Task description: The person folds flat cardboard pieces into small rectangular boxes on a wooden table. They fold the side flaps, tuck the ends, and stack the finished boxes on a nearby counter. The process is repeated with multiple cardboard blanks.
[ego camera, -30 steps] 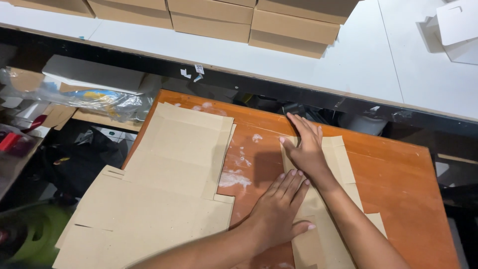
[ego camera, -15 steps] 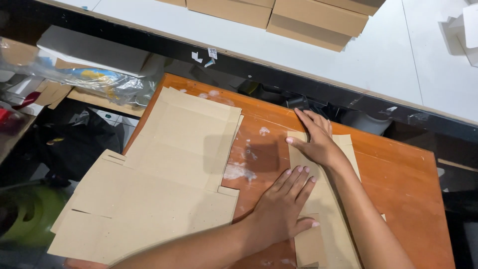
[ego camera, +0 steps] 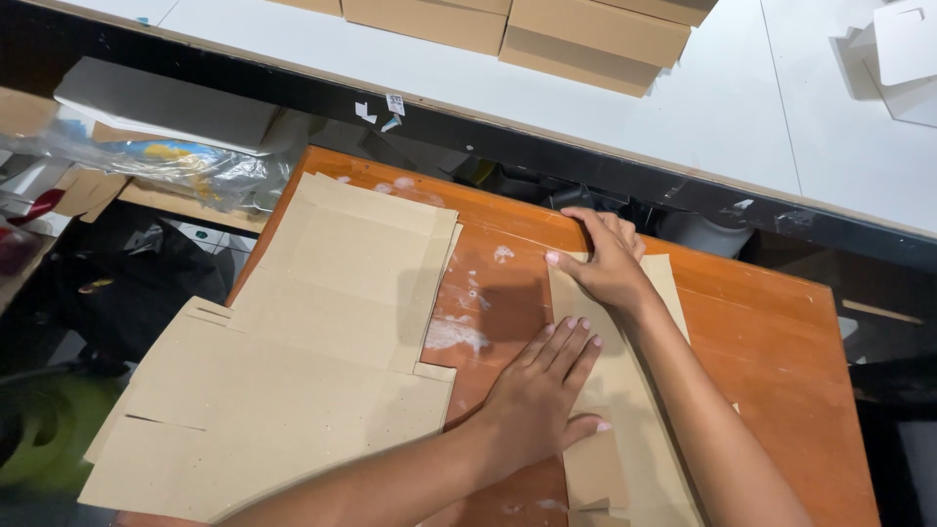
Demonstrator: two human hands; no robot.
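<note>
A folded brown cardboard piece [ego camera: 625, 410] lies on the right part of an orange wooden table [ego camera: 781, 371]. My left hand [ego camera: 543, 386] presses flat on its left edge, fingers spread and pointing away from me. My right hand [ego camera: 605, 262] rests palm down on the far end of the same piece, near the table's back edge. To the left lies a stack of flat cut cardboard blanks [ego camera: 293, 361], untouched.
White smears [ego camera: 459, 327] mark the table between the stack and the piece. Beyond a dark gap stands a white table [ego camera: 742, 107] with closed brown boxes [ego camera: 586, 34] and white card pieces [ego camera: 903, 54]. Plastic-wrapped items [ego camera: 185, 166] sit at left.
The view has shifted slightly; both hands stay pressed on the cardboard piece, with my right hand slid a little farther toward the table's back edge.
</note>
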